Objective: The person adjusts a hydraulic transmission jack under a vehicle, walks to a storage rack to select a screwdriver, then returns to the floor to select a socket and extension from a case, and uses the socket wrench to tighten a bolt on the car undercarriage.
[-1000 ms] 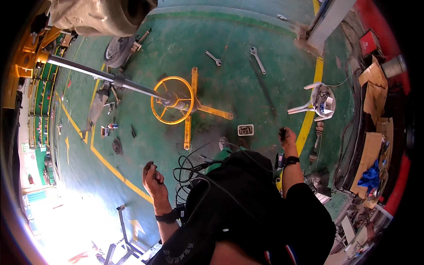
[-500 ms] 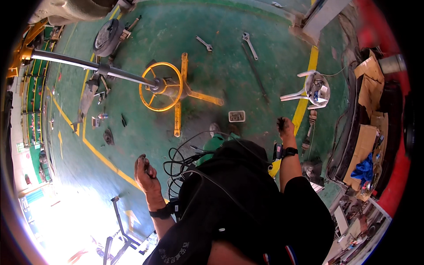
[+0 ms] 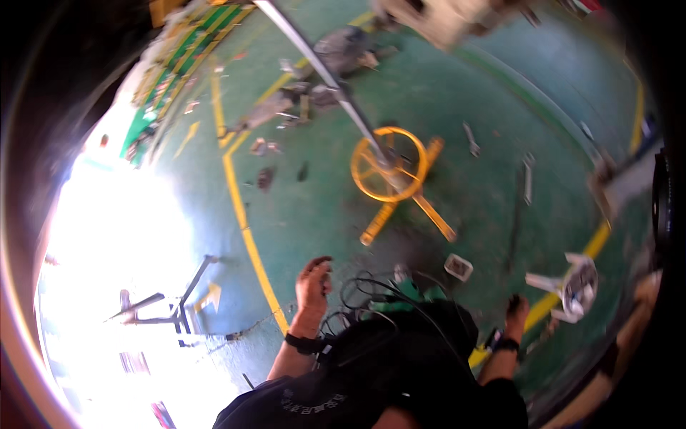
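Note:
My left hand (image 3: 312,286) hangs beside a loop of black cables (image 3: 364,289), its grimy fingers loosely bent and apart, with nothing clearly visible in them. My right hand (image 3: 516,312) hangs beside my black clothing (image 3: 436,365); its dark fingers are smeared by motion. Beyond my hands stands a yellow stand with a wheel and long legs (image 3: 436,222), carrying a slanting steel column (image 3: 314,57). A small pale tray of parts (image 3: 458,267) lies on the floor near my right hand, and a white stool (image 3: 577,289) with items on it stands farther right.
Two wrenches (image 3: 471,139) (image 3: 528,179) lie on the green floor beyond the stand. Assorted parts (image 3: 264,179) lie at left, near a dark metal frame (image 3: 179,311) in bright light. A tan hanging bulk (image 3: 443,18) is at top, a post (image 3: 618,186) at right.
The whole view has swung toward the left and blurred: the stand and floor items now appear farther right, and more of the bright area shows. Both hands appear lower and farther right in view.

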A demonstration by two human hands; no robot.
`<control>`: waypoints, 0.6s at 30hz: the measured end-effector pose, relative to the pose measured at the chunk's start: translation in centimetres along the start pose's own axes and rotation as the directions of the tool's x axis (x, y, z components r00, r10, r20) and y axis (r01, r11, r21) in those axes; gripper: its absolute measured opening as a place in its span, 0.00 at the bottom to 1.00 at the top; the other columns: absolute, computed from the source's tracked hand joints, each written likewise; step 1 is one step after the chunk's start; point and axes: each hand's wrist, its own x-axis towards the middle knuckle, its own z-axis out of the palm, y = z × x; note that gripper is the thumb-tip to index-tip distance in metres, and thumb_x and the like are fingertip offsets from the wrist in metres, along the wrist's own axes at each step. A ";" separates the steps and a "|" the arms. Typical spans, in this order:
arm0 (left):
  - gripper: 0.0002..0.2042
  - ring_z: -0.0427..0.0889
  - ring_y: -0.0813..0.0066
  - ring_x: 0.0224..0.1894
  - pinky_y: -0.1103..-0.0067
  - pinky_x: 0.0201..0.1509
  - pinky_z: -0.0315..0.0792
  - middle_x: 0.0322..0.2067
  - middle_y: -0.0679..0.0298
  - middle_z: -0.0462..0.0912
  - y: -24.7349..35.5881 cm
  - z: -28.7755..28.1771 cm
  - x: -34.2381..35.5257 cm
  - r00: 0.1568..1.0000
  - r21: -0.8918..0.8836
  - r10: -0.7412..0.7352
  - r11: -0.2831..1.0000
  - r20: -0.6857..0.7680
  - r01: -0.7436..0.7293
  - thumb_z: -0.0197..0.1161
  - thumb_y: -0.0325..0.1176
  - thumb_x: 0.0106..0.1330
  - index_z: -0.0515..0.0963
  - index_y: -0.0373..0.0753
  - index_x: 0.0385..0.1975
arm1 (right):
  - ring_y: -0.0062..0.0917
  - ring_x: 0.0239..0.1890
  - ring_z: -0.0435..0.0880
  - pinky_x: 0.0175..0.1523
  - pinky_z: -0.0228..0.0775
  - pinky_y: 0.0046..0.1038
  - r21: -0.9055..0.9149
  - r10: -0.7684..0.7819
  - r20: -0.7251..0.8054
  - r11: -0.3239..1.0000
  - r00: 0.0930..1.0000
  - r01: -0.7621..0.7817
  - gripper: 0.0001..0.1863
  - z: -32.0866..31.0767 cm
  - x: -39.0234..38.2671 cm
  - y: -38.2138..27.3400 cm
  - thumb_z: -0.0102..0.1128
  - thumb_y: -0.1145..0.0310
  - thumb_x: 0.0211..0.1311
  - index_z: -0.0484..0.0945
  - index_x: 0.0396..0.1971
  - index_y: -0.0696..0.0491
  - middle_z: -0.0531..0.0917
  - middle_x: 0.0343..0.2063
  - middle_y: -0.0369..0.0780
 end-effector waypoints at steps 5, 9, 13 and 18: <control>0.08 0.64 0.87 0.16 0.87 0.17 0.55 0.24 0.69 0.73 -0.6 -1.7 -0.5 0.999 -0.082 0.032 0.996 0.002 -0.032 0.56 0.31 0.65 0.77 0.34 0.37 | 0.23 0.26 0.76 0.28 0.67 0.25 -0.106 0.023 0.251 0.994 0.968 0.004 0.08 4.3 2.2 -0.6 0.52 0.63 0.59 0.77 0.29 0.50 0.79 0.27 0.35; 0.09 0.63 0.85 0.16 0.86 0.17 0.55 0.23 0.68 0.73 -0.3 -4.0 -0.9 0.999 -0.118 0.045 0.992 -0.016 -0.047 0.52 0.31 0.66 0.76 0.33 0.38 | 0.21 0.29 0.77 0.31 0.68 0.24 -0.078 -0.068 0.501 0.989 0.863 0.123 0.09 9.6 1.1 -0.5 0.53 0.63 0.60 0.77 0.30 0.52 0.78 0.26 0.35; 0.10 0.64 0.82 0.16 0.85 0.17 0.55 0.23 0.66 0.73 0.3 -6.7 -1.6 0.995 -0.132 0.094 0.987 -0.024 -0.096 0.51 0.30 0.62 0.76 0.33 0.37 | 0.24 0.38 0.77 0.38 0.70 0.25 -0.288 -0.560 0.656 0.433 0.506 0.854 0.11 16.5 -8.1 -0.5 0.51 0.66 0.64 0.76 0.40 0.56 0.77 0.33 0.37; 0.12 0.63 0.83 0.15 0.85 0.16 0.54 0.23 0.65 0.73 0.6 -12.8 -1.9 0.994 -0.250 -0.008 0.968 -0.106 -0.019 0.51 0.27 0.57 0.74 0.31 0.39 | 0.30 0.52 0.74 0.58 0.66 0.30 -0.420 -0.539 0.756 0.037 0.372 0.907 0.15 18.1 -9.6 4.2 0.47 0.65 0.69 0.71 0.51 0.56 0.75 0.45 0.41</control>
